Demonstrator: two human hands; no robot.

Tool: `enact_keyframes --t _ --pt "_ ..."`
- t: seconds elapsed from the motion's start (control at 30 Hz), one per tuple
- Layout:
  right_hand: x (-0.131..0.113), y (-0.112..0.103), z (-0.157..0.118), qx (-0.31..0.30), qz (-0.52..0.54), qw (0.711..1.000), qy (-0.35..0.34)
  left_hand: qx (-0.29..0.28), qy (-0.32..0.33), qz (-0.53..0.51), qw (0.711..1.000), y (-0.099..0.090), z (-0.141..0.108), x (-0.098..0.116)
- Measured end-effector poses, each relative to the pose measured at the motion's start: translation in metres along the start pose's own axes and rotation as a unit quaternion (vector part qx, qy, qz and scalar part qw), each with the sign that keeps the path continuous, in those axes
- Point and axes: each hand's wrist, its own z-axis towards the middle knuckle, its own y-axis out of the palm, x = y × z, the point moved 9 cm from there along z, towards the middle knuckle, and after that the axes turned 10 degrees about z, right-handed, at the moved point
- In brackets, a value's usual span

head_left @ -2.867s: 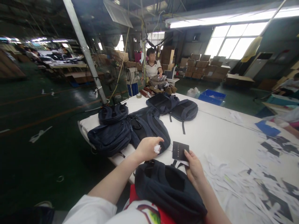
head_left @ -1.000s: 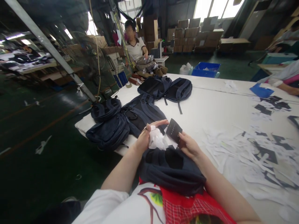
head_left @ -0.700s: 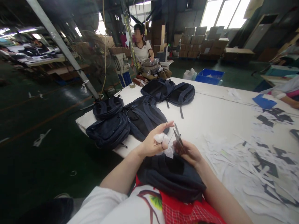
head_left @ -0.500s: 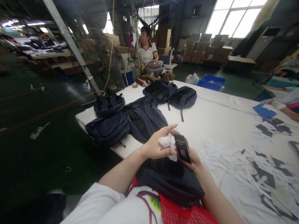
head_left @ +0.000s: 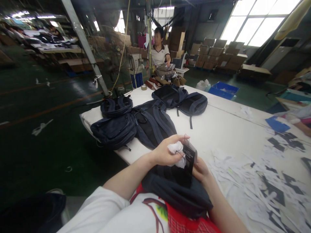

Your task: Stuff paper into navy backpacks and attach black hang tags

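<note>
A black hang tag (head_left: 189, 156) with pale printing hangs upright between my hands, a thin dark string loop at its top. My left hand (head_left: 167, 152) is closed around a crumpled white piece (head_left: 176, 148), paper or cloth, and pinches the string between thumb and fingertips. Close behind the tag's right edge, my right hand (head_left: 202, 170) is closed, its fingers partly hidden; it seems to grip the tag and a clear film-like piece with it. Under both hands a dark navy backpack (head_left: 179, 191) lies against my lap at the table edge.
More navy backpacks (head_left: 155, 121) lie on the white table (head_left: 225, 126) ahead. White and dark scraps (head_left: 255, 181) cover its right side, near a blue piece (head_left: 277, 124). Beyond stand a blue bin (head_left: 223, 90), a co-worker (head_left: 159, 53) and a slanted metal pole (head_left: 85, 48).
The string, stretched across my left fingers before, is now gathered near the fingertips. The tag has turned more upright. The whole view has shifted slightly.
</note>
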Motion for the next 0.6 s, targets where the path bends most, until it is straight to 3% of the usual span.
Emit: enact_keyframes --t 0.23,0.47,0.6 --pt "0.008 -0.006 -0.001 0.000 -0.012 1.000 0.018 0.017 -0.005 0.032 0.999 -0.002 -0.001 -0.002" --pt "0.013 0.007 -0.003 -0.019 0.028 0.998 0.051 0.040 0.016 0.023 0.999 -0.009 0.001 0.002" --pt "0.014 0.000 0.002 -0.009 0.039 0.998 0.043 0.050 -0.025 -0.002 0.998 -0.011 0.001 -0.009"
